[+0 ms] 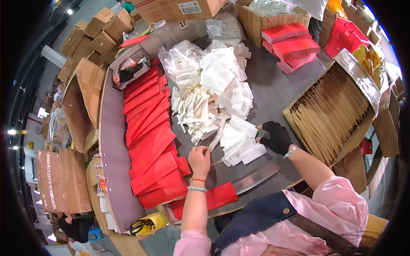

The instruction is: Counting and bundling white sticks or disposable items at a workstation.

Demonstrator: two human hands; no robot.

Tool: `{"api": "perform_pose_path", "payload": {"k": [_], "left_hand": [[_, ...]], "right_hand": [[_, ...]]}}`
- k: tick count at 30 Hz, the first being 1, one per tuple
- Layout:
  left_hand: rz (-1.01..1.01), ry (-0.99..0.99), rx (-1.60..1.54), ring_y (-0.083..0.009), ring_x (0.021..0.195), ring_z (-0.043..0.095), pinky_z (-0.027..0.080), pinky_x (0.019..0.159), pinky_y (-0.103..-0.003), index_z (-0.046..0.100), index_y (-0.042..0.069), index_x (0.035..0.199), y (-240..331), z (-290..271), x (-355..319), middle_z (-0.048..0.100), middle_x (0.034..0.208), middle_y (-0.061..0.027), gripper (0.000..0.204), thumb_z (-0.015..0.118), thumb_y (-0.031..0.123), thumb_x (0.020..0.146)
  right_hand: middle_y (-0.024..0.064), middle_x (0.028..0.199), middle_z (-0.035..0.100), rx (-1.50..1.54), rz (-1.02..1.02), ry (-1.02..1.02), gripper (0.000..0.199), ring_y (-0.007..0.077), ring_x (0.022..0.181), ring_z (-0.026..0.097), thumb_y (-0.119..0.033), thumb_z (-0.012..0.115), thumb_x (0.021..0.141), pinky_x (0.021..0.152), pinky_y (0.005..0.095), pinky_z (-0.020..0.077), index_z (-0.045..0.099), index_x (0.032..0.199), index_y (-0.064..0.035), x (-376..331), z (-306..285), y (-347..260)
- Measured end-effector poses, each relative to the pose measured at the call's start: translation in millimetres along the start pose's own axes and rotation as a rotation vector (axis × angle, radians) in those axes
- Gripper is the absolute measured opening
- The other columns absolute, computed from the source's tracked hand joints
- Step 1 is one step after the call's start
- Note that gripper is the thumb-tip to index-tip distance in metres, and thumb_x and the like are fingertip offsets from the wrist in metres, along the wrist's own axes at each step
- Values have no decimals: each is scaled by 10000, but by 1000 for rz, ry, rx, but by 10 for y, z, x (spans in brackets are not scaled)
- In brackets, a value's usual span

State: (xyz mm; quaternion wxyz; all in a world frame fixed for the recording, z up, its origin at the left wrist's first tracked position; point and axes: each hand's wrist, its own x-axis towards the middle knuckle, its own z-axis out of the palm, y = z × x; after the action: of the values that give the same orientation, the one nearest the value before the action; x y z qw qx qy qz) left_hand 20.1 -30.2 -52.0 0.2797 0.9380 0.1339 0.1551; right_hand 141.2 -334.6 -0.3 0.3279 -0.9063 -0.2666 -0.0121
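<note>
My left grip pinches thin white strip off packet pile just ahead; right grip, gloved, fingers spread flat – pins pile steady. Red envelopes fanned leftward, within reach.

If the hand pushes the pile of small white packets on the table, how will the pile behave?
The white packets look thin, light and loosely overlapped, so they would probably slide and fan apart. Their glossy wrapping suggests they are slippery. The right hand rests at the pile's edge.
</note>
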Motion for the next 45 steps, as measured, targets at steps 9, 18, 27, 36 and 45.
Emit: {"api": "perform_pose_path", "payload": {"k": [9,18,27,36,45], "left_hand": [[-129,232,-76,-365,697,597,474,647,-446,600,33,837,411,-397,-139,609,755,-150,63,622,83,870],[260,3,-80,-326,878,559,454,764,-424,602,57,918,1192,360,-472,605,930,-123,147,688,104,809],[-83,-362,-411,-313,851,553,452,740,-413,637,87,857,1358,221,-502,599,873,-88,168,742,114,730],[87,-221,0,-312,1063,513,414,916,-428,639,99,1138,1078,-331,-1135,572,1120,-83,552,842,243,646],[165,-313,72,-376,1174,445,365,1008,-474,556,54,1279,1104,-199,-1273,526,1254,-132,772,862,264,602]], "right_hand": [[138,1106,663,-317,410,451,318,317,1036,616,-218,702,823,915,399,475,657,1075,-30,-830,-1351,1719],[180,1020,597,-461,569,217,226,370,980,573,-215,597,840,840,460,456,602,987,-43,-1023,-1453,2076],[210,1195,584,-729,494,396,294,384,1123,549,-152,508,917,918,441,455,528,1188,-41,-1349,-1500,2899],[123,827,593,53,-242,-96,253,330,807,587,-34,683,749,698,418,481,688,998,-83,-827,-759,335],[123,915,648,-18,-229,-439,178,315,831,626,-229,606,856,767,431,509,701,956,-117,-959,238,169]]}}
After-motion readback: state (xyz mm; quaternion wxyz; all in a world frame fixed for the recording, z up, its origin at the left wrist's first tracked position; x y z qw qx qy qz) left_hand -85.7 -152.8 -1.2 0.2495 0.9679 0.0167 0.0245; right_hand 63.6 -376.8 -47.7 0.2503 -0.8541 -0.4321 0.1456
